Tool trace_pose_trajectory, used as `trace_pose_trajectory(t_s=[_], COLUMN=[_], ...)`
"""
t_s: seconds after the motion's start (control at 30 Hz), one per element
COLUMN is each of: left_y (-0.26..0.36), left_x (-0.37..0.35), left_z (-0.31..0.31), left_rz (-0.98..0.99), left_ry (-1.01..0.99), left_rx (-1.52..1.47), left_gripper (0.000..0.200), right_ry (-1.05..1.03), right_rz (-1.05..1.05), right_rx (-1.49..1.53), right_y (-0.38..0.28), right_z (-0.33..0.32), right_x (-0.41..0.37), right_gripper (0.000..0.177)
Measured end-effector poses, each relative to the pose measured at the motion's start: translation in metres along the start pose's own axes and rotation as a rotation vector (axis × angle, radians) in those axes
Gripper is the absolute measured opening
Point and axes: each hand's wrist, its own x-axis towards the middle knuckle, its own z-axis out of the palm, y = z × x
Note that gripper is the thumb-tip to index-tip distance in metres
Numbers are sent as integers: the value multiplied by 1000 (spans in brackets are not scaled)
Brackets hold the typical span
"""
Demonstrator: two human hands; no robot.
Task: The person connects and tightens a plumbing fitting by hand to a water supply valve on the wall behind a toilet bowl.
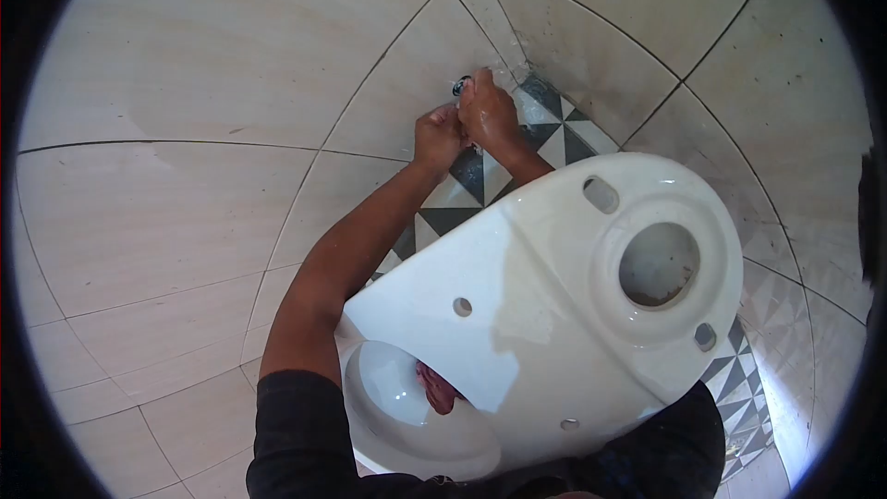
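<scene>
Both hands meet low at the wall, next to a small chrome fitting [462, 85] that sticks out of the tile. My left hand [439, 139] is closed just below the fitting, its fingers curled inward. My right hand [490, 114] is bent over beside it, fingers closed and touching or very near the chrome piece. Both look wet. Whatever lies between the fingers is hidden. In front of my body stands a white ceramic toilet [573, 314], tipped so its base and round outlet hole [659, 263] show. My right forearm passes behind it.
A dark red crumpled thing [438, 388], perhaps a cloth, shows in the hollow of the toilet. Beige tiled walls [185, 222] meet in a corner close behind my hands. Grey-and-white patterned floor tiles [462, 189] run below, wet near the corner.
</scene>
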Motion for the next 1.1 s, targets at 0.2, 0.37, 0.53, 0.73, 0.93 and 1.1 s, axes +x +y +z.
trace_pose_trajectory(t_s=[0.2, 0.37, 0.53, 0.73, 0.93, 1.1], left_y=[12, 6, 16, 31, 25, 39], left_x=[-8, -6, -8, -13, -9, -15], left_z=[8, 4, 3, 7, 8, 11], left_rz=[39, 117, 168, 338, 483, 526], left_ry=[-9, 16, 59, 187, 220, 227], left_rx=[-93, 38, 274, 606, 670, 779], left_gripper=[29, 31, 34, 37, 33, 29], right_ry=[-1, 48, 4, -174, -341, -382], right_rz=[233, 294, 505, 817, 974, 808], right_rx=[139, 331, 607, 931, 1116, 890], right_y=[-3, 7, 9, -15, -2, -2], right_z=[8, 16, 25, -11, -12, -7], right_x=[8, 7, 9, 10, 15, 14], right_gripper=[32, 33, 26, 19, 22, 23])
